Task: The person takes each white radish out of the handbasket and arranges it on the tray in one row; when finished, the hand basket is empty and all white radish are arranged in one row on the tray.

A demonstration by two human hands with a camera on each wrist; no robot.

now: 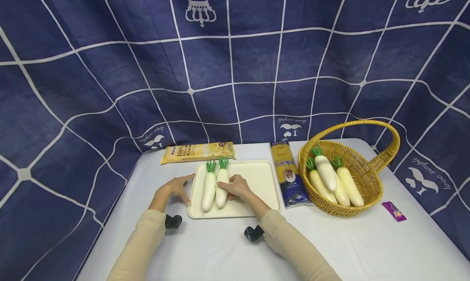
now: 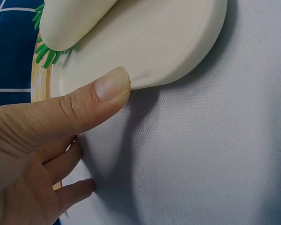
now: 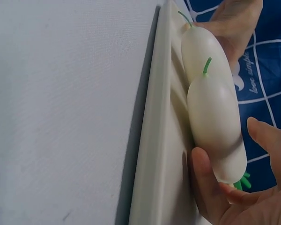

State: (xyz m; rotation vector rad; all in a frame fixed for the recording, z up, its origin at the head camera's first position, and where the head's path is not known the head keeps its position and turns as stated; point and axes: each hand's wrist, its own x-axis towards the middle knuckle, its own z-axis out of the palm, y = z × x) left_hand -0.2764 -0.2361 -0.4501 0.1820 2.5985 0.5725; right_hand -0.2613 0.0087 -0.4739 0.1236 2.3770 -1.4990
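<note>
Two white radishes with green tops lie side by side on a cream tray (image 1: 257,187). The left radish (image 1: 209,192) is nearer my left hand (image 1: 177,188), which spreads at the tray's left edge. In the left wrist view, my thumb (image 2: 103,93) meets the tray rim and the other fingers hang loosely beside it. My right hand (image 1: 238,186) is at the right radish (image 1: 222,193). In the right wrist view, a finger (image 3: 202,164) lies along that radish's side, while the thumb (image 3: 261,129) stands slightly off its surface.
A wicker basket (image 1: 374,187) with several white radishes stands on the right. A blue-and-yellow pasta bag (image 1: 289,175) lies between it and the tray. Behind the tray lies a yellow packet (image 1: 198,151). A small purple sachet (image 1: 394,211) is at far right.
</note>
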